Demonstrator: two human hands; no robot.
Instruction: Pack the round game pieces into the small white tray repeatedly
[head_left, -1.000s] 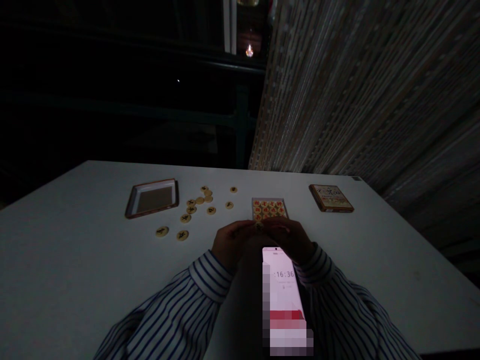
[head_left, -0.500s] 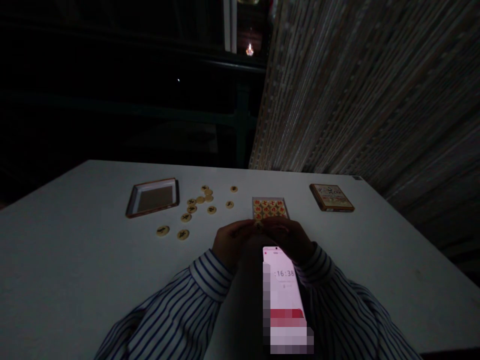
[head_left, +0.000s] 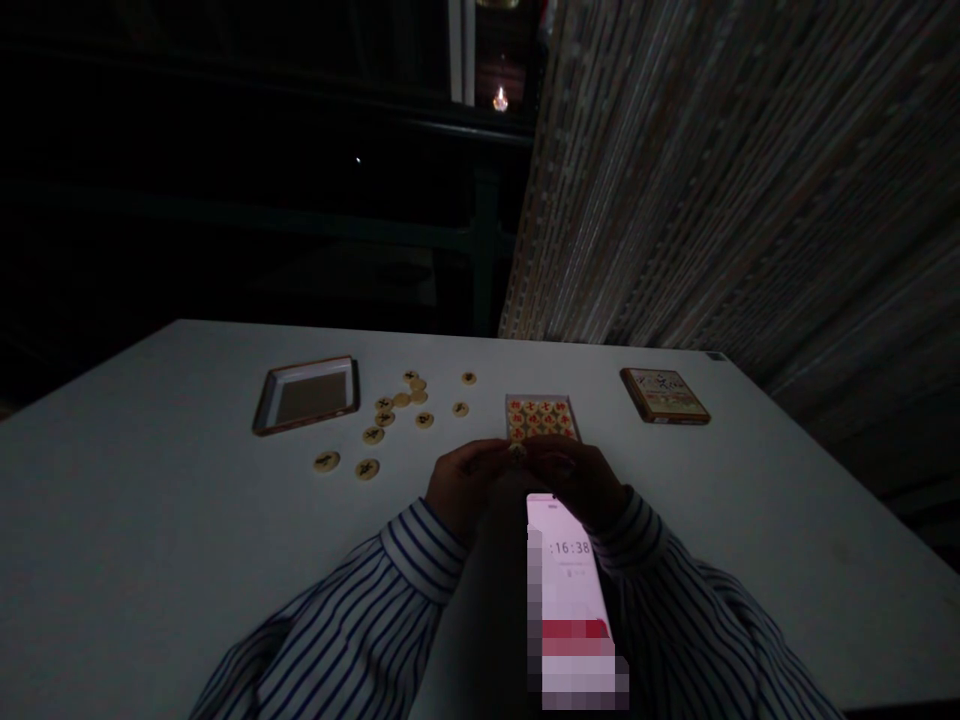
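Note:
My left hand (head_left: 466,485) and my right hand (head_left: 576,476) meet at the near edge of a shallow box (head_left: 571,400), fingertips close together. Between the fingertips is a round game piece (head_left: 517,452), pinched by both hands. Rows of round pieces with red characters (head_left: 541,420) lie in the box; my fingers hide its near part. Left of the box, several loose pieces with dark characters (head_left: 373,435) are scattered on the white table (head_left: 187,520), some touching each other. A few of them show no character.
An open tray-like lid (head_left: 307,395) lies at the left. At the right is a closed flat box (head_left: 664,396) with a printed top. A lit phone (head_left: 568,580) showing a timer lies below my hands. A string curtain (head_left: 675,180) hangs behind the table.
The fingers of my right hand have shifted slightly at the box's near edge. The loose pieces lie where they were.

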